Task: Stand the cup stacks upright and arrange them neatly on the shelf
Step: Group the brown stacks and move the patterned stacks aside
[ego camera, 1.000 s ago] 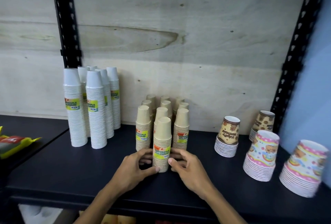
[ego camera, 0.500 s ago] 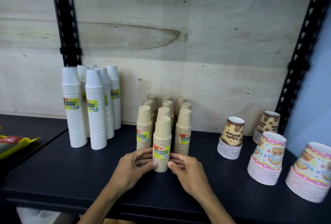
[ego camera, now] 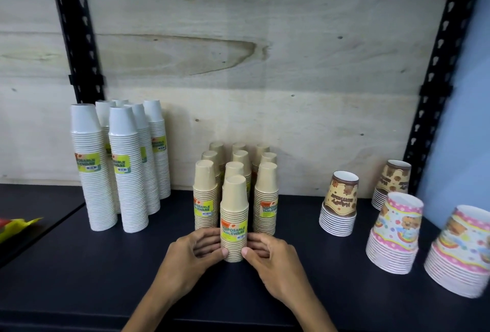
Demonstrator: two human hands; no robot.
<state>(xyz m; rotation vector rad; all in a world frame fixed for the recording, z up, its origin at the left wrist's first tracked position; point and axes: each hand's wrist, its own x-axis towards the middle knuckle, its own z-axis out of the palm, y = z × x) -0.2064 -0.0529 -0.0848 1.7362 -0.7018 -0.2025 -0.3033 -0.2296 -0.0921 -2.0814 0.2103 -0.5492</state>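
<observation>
A tan cup stack (ego camera: 234,212) with a yellow "Disposable Tableware" label stands upright on the dark shelf (ego camera: 79,265), in front of several more tan stacks (ego camera: 238,164). My left hand (ego camera: 193,254) grips its base from the left and my right hand (ego camera: 267,257) from the right, thumbs in front. Several tall white cup stacks (ego camera: 124,172) stand upright at the left. Two brown patterned stacks (ego camera: 340,201) and two pink patterned stacks (ego camera: 395,231) stand on the right.
A wooden back panel (ego camera: 265,66) closes the shelf behind the cups. Black slotted uprights (ego camera: 77,40) frame both sides. A yellow and red packet (ego camera: 10,225) lies on the neighbouring shelf at the far left. A blue wall is at the right.
Both hands have stayed on the front tan stack, which has slid slightly back toward the other tan stacks. The view has shifted a little.
</observation>
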